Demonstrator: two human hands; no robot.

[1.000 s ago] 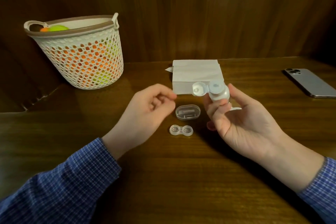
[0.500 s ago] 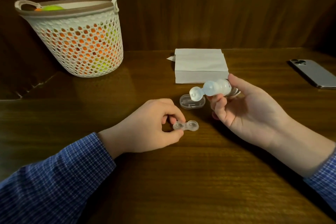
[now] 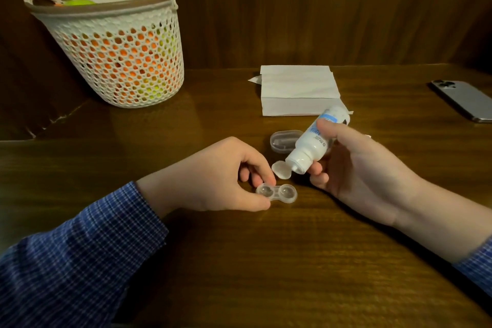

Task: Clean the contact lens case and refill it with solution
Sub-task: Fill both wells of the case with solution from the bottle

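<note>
Solution has not yet reached the contact lens case (image 3: 277,193), as far as I can judge: both of its small wells look clear and dry, though the light is too dim to be sure. The case lies on the wooden table (image 3: 266,261), between the two hands. The left hand (image 3: 213,176) is closed around its left end, with thumb and fingertips pinching the rim to keep it flat. The right hand (image 3: 356,165) is wrapped around the solution bottle (image 3: 314,141), which is tilted downward; its flip cap hangs open and the nozzle points toward the case from just above. A clear lid (image 3: 283,140) rests behind the bottle, and a tissue stack (image 3: 298,88) lies further back. I think the wiping and the refilling are both still left.
</note>
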